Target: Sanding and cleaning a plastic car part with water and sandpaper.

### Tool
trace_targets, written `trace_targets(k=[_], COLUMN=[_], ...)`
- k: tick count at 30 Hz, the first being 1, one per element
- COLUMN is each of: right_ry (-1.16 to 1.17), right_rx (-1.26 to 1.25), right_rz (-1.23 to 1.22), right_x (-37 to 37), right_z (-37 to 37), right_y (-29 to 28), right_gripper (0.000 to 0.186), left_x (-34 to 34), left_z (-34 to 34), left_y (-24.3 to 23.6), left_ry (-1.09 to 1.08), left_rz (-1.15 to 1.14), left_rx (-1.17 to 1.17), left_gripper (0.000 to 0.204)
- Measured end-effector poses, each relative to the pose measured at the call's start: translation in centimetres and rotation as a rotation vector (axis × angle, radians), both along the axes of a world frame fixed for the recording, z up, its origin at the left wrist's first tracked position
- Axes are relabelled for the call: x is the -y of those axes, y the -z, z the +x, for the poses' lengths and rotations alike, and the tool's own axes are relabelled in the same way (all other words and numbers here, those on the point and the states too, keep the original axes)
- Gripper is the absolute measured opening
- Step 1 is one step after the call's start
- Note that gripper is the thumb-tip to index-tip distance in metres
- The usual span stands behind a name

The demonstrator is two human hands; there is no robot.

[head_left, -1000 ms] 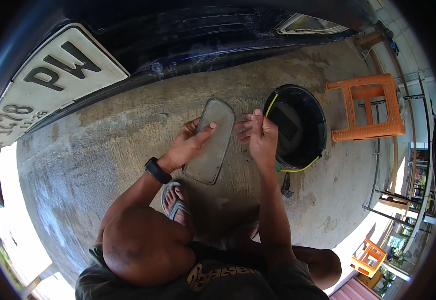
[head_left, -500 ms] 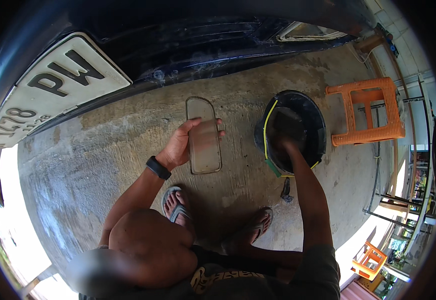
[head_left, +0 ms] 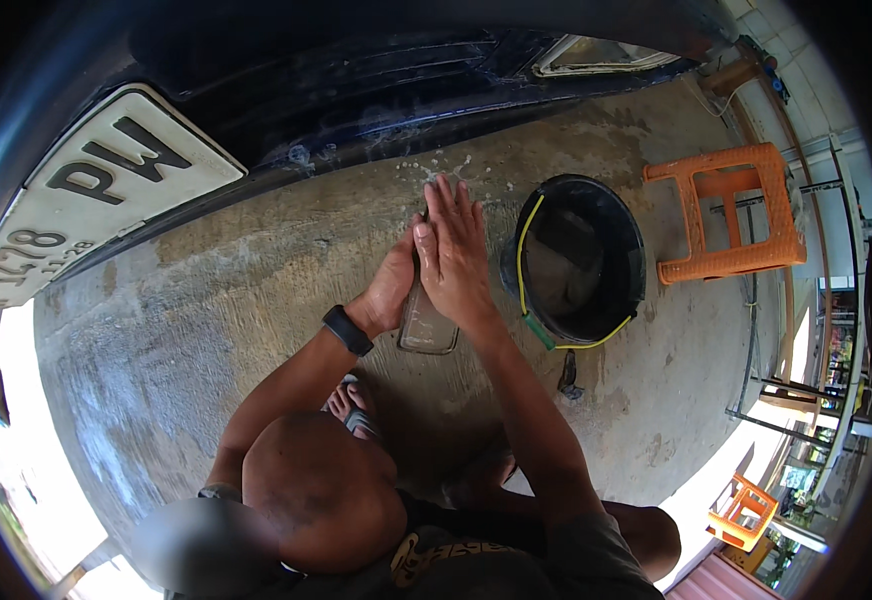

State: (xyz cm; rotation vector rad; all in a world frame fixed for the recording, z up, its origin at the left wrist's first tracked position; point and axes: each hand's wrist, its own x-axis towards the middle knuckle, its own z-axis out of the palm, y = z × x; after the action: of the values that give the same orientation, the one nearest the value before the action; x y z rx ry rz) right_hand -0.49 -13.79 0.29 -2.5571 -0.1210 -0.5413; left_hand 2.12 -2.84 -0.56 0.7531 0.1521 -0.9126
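Observation:
A clear, long plate with a rounded end and a rim (head_left: pixel 428 325), perhaps a lamp lens, is in front of me above the concrete floor. My left hand (head_left: pixel 393 282) grips it along its left edge, thumb up. My right hand (head_left: pixel 453 250) lies flat over its far half, fingers stretched out, hiding that part. The near end shows, wet and see-through. Just right of my hands stands a black bucket (head_left: pixel 636 245) with a yellow handle and green grip. Water and a dark piece that I cannot make out are inside it.
A dark blue vehicle body (head_left: pixel 356 90) with a white number plate (head_left: pixel 121 175) spans the far side. An orange plastic stool (head_left: pixel 726 265) stands right of the bucket, a second orange stool (head_left: pixel 741 512) farther back. A small dark scrap (head_left: pixel 571 375) lies below the bucket.
My right hand has come out of the bucket and moved left onto the clear plate. Fresh water drops show on the floor beyond my fingers. The left hand still holds the plate.

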Motion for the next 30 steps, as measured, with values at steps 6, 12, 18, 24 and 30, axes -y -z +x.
trace_targets(k=[6, 12, 18, 24, 30], right_ry=[-0.117, -0.101, 0.049, 0.128, -0.200], right_rx=[-0.063, -0.062, -0.001, -0.245, -0.326], right_rz=[0.211, 0.107, 0.190, 0.593, 1.272], right_x=[-6.2, -5.1, -5.1, 1.4, 2.8], right_z=[-6.6, -1.4, 0.8, 1.6, -2.7], right_y=[1.0, -0.1, -0.1, -3.2, -4.2], right_gripper=[0.071, 0.079, 0.069, 0.051, 0.040], left_x=[-4.0, -2.8, -3.0, -4.6, -4.1], left_z=[2.5, 1.8, -0.1, 0.1, 0.1], left_y=[3.0, 2.9, 1.0, -0.4, -3.7], left_ry=[0.110, 0.001, -0.190, 0.174, 0.211], left_rz=[-0.322, -0.586, -0.185, -0.172, -0.224], left_rx=[-0.075, -0.181, 0.125, -0.038, -0.047], left_gripper=[0.068, 0.072, 0.072, 0.094, 0.094])
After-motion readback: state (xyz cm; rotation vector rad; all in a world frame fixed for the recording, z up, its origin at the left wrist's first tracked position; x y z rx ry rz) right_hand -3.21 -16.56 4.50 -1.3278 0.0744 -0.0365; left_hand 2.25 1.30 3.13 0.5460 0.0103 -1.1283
